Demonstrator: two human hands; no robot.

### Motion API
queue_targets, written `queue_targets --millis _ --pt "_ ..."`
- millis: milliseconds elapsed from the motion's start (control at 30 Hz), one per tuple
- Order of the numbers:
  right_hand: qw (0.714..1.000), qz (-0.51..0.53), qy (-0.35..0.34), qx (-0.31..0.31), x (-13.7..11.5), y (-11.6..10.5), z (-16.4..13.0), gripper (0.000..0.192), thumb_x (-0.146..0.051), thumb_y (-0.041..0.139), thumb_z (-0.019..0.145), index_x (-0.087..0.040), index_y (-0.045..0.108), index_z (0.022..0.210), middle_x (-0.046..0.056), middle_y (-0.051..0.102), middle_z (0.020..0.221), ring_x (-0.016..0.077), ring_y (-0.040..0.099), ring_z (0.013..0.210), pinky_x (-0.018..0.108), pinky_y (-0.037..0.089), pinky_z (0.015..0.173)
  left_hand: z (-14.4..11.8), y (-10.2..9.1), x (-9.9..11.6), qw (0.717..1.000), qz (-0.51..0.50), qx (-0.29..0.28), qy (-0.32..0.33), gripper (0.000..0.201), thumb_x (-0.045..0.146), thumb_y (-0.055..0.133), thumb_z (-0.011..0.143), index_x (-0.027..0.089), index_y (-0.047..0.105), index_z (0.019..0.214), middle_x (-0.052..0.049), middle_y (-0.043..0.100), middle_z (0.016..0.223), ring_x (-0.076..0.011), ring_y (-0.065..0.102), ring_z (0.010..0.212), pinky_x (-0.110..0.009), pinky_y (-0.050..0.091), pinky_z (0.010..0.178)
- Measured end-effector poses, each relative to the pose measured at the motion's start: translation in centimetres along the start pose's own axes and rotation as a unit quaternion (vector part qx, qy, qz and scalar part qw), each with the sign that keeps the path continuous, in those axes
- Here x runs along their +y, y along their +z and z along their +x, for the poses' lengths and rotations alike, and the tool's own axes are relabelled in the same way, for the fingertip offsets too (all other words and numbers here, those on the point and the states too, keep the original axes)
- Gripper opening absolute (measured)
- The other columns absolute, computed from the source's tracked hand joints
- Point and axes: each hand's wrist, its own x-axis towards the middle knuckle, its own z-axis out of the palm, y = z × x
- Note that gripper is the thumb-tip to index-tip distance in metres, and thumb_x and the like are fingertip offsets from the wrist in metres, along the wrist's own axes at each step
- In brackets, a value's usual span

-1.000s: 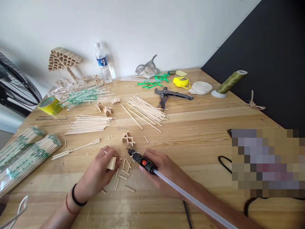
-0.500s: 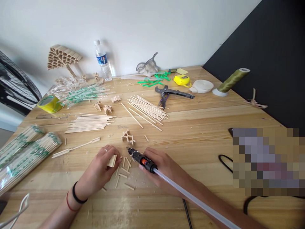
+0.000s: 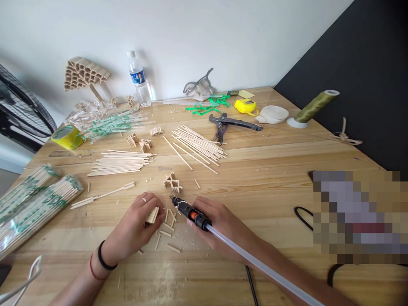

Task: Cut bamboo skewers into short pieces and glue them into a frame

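My left hand [image 3: 140,219] is closed around a small block of short wooden sticks [image 3: 152,215], its fingers curled over the far side. In my right hand [image 3: 210,221] is a black hot glue gun [image 3: 191,213], its nozzle pointing up and to the left. A long clear glue stick [image 3: 255,257] runs out of the back of the gun. Between the hands lie several short cut sticks [image 3: 165,233]. Just beyond the nozzle stands a small zigzag piece made of glued sticks [image 3: 172,182], apart from both hands.
Long loose sticks lie in a left pile [image 3: 123,162] and a right pile [image 3: 199,146]. Bagged sticks [image 3: 47,206] are at left. Farther back are a cutter tool [image 3: 236,123], yellow tape measure [image 3: 245,106], water bottle [image 3: 139,80] and thread spool [image 3: 317,108]. A fan [image 3: 24,102] stands far left.
The view has shifted slightly. My left hand has turned a little with the stick block and its fingers curl further over it. The glue gun stays almost where it was.
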Motion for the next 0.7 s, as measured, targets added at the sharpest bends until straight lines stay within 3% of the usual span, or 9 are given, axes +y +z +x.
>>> queue_targets --millis 200,500,700 --pt "1.000 -0.003 0.000 0.003 -0.18 -0.07 -0.05 0.020 -0.009 0.062 0.086 -0.023 0.048 0.084 0.001 0.058 0.083 0.0180 0.054 0.074 0.028 0.040 0.068 -0.14 0.14 -0.01 1.000 -0.002 0.014 -0.001 0.014 0.017 0.053 0.102 0.021 0.056 0.090 -0.003 0.063 0.090 -0.0185 0.058 0.088 -0.032 0.048 0.083" --pt "1.000 0.004 -0.017 0.011 -0.04 -0.03 -0.01 0.020 -0.008 0.060 0.088 -0.023 0.049 0.083 0.000 0.058 0.081 0.0168 0.055 0.070 0.027 0.040 0.065 -0.29 -0.60 0.25 0.991 -0.005 0.121 -0.055 0.022 0.031 0.062 0.099 0.021 0.053 0.081 0.003 0.059 0.071 -0.0131 0.056 0.062 -0.025 0.046 0.060" --pt "1.000 -0.005 -0.013 0.009 -0.14 -0.09 -0.11 0.020 -0.007 0.063 0.087 -0.023 0.050 0.084 0.001 0.059 0.082 0.0173 0.056 0.072 0.027 0.041 0.066 -0.59 -0.80 0.81 0.991 -0.037 0.100 -0.080 0.019 0.032 0.060 0.098 0.022 0.052 0.085 0.003 0.056 0.073 -0.0127 0.053 0.062 -0.023 0.044 0.055"
